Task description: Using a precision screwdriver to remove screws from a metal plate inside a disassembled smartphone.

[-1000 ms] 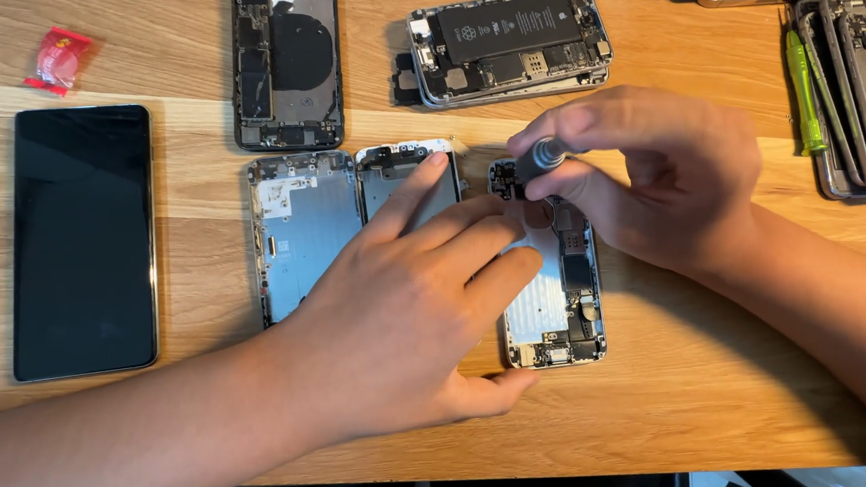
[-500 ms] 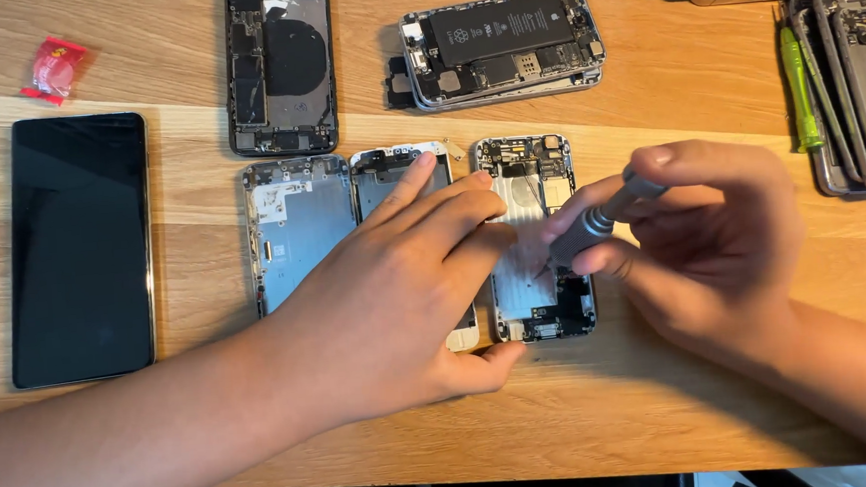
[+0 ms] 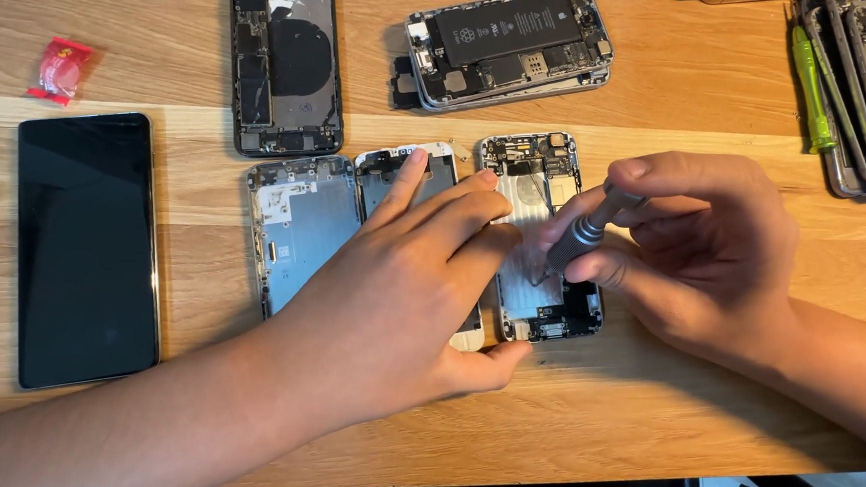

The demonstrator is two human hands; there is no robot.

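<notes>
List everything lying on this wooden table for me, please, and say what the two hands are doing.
Opened phone shell: 1, silver, centre, under both hands.
Screen panel: 1, white-edged, under the left hand.
Bare back housing: 1, silver-blue, left of the screen panel.
Intact phone: 1, black, far left, screen dark.
Dark opened phone: 1, black, top centre-left.
Phone with battery showing: 1, grey with black battery, top centre.
Stacked housings: several, grey, right edge; exact number unclear.
Green tool: 1, beside those housings.
Red wrapper: 1, top left.
Screwdriver: 1, grey, in the right hand.
Left hand: steadies the shell and panel.
Right hand: grips the screwdriver over the shell.
</notes>
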